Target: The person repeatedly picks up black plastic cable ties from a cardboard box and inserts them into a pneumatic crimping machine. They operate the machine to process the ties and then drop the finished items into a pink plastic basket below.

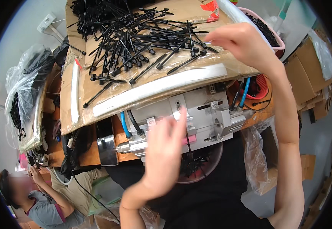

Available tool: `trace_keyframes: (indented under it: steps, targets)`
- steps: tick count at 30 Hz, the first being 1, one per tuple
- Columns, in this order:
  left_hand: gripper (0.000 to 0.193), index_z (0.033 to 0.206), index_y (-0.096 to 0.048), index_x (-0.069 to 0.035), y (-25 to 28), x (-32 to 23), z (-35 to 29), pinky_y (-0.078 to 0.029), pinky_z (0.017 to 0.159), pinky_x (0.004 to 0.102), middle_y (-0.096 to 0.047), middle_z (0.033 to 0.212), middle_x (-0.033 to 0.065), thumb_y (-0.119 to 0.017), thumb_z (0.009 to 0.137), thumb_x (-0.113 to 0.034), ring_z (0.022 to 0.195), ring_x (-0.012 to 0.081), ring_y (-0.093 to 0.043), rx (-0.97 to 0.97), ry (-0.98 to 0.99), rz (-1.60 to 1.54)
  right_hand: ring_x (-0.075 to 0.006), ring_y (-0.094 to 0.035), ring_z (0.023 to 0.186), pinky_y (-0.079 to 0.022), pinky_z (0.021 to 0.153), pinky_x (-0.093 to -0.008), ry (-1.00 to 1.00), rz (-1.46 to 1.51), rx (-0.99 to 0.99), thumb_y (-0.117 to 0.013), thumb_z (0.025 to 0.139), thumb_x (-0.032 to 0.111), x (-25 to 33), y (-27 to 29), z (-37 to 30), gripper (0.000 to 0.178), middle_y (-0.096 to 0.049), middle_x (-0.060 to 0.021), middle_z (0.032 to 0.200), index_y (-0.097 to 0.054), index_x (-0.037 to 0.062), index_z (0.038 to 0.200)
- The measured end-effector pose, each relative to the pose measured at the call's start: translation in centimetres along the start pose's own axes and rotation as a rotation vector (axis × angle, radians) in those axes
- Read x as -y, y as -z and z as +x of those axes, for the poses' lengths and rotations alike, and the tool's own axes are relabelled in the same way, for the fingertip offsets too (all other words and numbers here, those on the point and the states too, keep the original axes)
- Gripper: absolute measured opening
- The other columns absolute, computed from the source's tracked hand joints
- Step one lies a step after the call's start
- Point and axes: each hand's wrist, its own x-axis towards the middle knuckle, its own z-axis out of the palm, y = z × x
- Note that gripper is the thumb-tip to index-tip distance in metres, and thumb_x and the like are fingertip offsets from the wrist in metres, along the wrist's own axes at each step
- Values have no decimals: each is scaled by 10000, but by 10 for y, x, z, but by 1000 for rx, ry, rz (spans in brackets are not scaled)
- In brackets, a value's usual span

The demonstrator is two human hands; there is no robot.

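Note:
My left hand is smeared by motion over a silver metal fixture, one finger stretched toward its middle. Whether it holds anything does not show. To the upper right, my right hand is closed, its fingers bent together at the right edge of a pile of black plastic rods with thick ends. What those fingers hold, if anything, is hidden. A thin black rod hangs from the fixture's front beside a pink piece. The pile lies on a taped cardboard sheet behind the fixture.
A bowl of black parts sits below the fixture. Blue hoses join it; a phone lies left. At right are a red basket and pink basin. A co-worker sits lower left.

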Motion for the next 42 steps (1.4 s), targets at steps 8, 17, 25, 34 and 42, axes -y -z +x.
trace_keyframes:
  steps: [8, 17, 25, 34, 42]
  targets:
    - [228, 965, -635, -21, 33, 76, 121, -463, 817, 378, -606, 942, 111, -631, 750, 54, 913, 310, -533, 42, -238, 105, -270, -639, 737, -497, 610, -386, 230, -364, 424, -675, 699, 66, 0, -32, 41, 223, -627, -52, 779, -666, 117, 917]
    - [521, 1246, -567, 15, -10, -2, -42, -458, 817, 369, -590, 1013, 150, -642, 738, 108, 913, 299, -549, -147, 49, -91, -177, -706, 856, -547, 642, -251, -321, 459, -139, -641, 920, 88, 32, 11, 21, 268, -719, -138, 987, -631, -5, 1172]
    - [745, 1429, -351, 119, -60, -35, -72, -464, 822, 319, -522, 1026, 127, -579, 721, 84, 877, 247, -508, 132, 126, 77, -171, -687, 829, -504, 587, -222, -397, 882, -517, -585, 958, 67, 60, 22, -25, 234, -704, -162, 1022, -598, -18, 1176]
    - [675, 1413, -407, 52, -36, -26, -64, -460, 860, 348, -528, 1086, 148, -607, 768, 67, 964, 283, -515, 188, 159, 21, -180, -617, 664, -511, 607, -272, -207, 547, -271, -747, 779, -28, 133, -16, -95, 340, -693, -134, 909, -620, -34, 1095]
    - [193, 1094, -615, -33, 28, 74, 68, -425, 891, 407, -585, 1059, 144, -557, 910, -36, 1029, 323, -526, -45, 119, 129, -203, -554, 599, -463, 561, -325, -385, 386, -76, -749, 755, -16, 210, -98, -145, 607, -553, -78, 699, -517, -93, 1310]
